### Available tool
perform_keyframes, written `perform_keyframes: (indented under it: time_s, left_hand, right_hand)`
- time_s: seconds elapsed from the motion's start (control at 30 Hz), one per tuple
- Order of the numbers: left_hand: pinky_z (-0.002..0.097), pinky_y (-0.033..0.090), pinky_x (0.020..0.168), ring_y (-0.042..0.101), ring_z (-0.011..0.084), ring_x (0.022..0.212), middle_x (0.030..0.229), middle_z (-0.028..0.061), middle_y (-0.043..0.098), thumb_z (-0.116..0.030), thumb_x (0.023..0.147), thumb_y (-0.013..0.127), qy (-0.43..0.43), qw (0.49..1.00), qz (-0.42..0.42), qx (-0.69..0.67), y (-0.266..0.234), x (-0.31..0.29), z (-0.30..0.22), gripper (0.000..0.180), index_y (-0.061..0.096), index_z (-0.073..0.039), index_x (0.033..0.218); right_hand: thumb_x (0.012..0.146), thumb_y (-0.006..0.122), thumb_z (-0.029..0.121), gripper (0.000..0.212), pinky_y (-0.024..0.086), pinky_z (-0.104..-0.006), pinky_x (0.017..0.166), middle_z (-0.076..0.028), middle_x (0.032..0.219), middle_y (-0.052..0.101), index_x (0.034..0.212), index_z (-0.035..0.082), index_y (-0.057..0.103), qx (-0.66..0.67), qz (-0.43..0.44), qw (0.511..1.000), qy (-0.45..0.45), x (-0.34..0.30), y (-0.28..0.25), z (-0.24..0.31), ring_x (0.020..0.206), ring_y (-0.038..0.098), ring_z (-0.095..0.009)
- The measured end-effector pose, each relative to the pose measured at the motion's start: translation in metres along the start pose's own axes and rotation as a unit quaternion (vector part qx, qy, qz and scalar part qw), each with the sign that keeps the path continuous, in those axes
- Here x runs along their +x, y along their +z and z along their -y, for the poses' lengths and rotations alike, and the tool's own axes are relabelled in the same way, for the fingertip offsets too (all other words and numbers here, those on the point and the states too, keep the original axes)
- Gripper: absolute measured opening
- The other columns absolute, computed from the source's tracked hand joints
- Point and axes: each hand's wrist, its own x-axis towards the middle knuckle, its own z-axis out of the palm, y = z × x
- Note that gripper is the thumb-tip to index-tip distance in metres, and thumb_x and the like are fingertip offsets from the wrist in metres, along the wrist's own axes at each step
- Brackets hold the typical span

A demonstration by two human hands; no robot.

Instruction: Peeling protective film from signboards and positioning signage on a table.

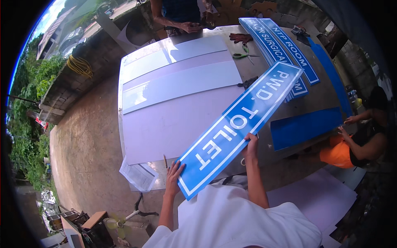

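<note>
Tilted across the near side of the table, a long blue sign [239, 129] with white letters and a white border is in both my hands. My left hand [174, 175] grips its near-left end by the edge. Along the near long edge, my right hand [250, 144] is closed on it, with the thumb on the face. The sign's far end overlaps a stack of similar blue signs [285, 49]. A pen [165, 161] lies beside my left hand, on the edge of a pale lilac sheet [173, 124].
Two pale glossy panels [186, 80] lie across the sheet. Green-handled scissors [245, 55] and dark red gloves [240, 38] rest beyond. A blue sheet [304, 128] lies right, near a crouching person's hands [346, 124]. Another person's hand [190, 27] is at the far edge. Papers [138, 175] overhang the near-left corner.
</note>
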Motion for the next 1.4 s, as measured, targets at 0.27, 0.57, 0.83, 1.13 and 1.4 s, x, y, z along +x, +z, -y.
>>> perform_keyframes:
  time_s: [0.27, 0.57, 0.83, 1.13, 1.4]
  left_hand:
    - [0.0424, 0.036, 0.110, 0.058, 0.0297, 0.123, 0.127, 0.0117, 0.065, -0.009, 0.085, 0.054, 0.020, 0.990, -0.049, -0.132, -0.076, -0.014, 0.161, 0.039, 0.071, -0.013, 0.120]
    - [0.0360, 0.043, 0.097, 0.060, 0.0237, 0.103, 0.104, 0.0117, 0.068, -0.007, 0.080, 0.072, -0.145, 0.907, -0.007, -0.394, -0.103, -0.031, 0.305, 0.032, 0.068, 0.004, 0.110]
    - [0.0332, 0.045, 0.091, 0.060, 0.0179, 0.098, 0.106, 0.0071, 0.066, -0.006, 0.076, 0.079, -0.178, 0.845, -0.134, -0.487, -0.091, 0.012, 0.359, 0.041, 0.063, 0.000, 0.114]
    - [0.0257, 0.048, 0.069, 0.062, 0.0096, 0.075, 0.085, 0.0024, 0.070, -0.012, 0.076, 0.084, -0.252, 0.752, -0.347, -0.501, -0.052, 0.023, 0.362, 0.026, 0.072, 0.000, 0.094]
    - [0.0343, 0.050, 0.064, 0.065, 0.0182, 0.064, 0.071, 0.0037, 0.070, -0.048, 0.061, 0.088, -0.447, 0.773, -0.327, -0.309, -0.067, 0.072, 0.353, 0.046, 0.071, -0.008, 0.076]
  right_hand:
    - [0.066, 0.050, -0.005, 0.037, 0.051, -0.0346, 0.084, -0.008, 0.097, 0.056, 0.102, 0.001, 0.051, -0.023, 0.006, 0.999, -0.046, -0.067, 0.063, -0.130, 0.091, 0.059, -0.022]
    - [0.062, 0.050, -0.005, 0.043, 0.045, -0.0393, 0.068, -0.012, 0.097, 0.044, 0.104, 0.000, 0.038, -0.188, -0.179, 0.965, -0.031, -0.073, 0.145, -0.243, 0.083, 0.047, -0.024]
    - [0.072, 0.062, 0.007, 0.068, 0.044, -0.0587, 0.093, -0.024, 0.129, 0.042, 0.129, 0.001, 0.026, -0.271, -0.234, 0.929, 0.095, -0.017, 0.195, -0.290, 0.120, 0.047, -0.039]
    - [0.068, 0.075, 0.046, 0.122, 0.033, -0.0520, 0.110, -0.037, 0.148, 0.016, 0.146, -0.012, 0.001, -0.591, -0.244, 0.764, 0.088, 0.043, 0.194, -0.337, 0.138, 0.028, -0.044]
    - [0.084, 0.069, 0.038, 0.062, 0.050, -0.0397, 0.089, -0.018, 0.132, 0.057, 0.129, 0.001, 0.048, -0.768, 0.030, 0.639, -0.024, 0.063, 0.126, -0.307, 0.107, 0.063, -0.027]
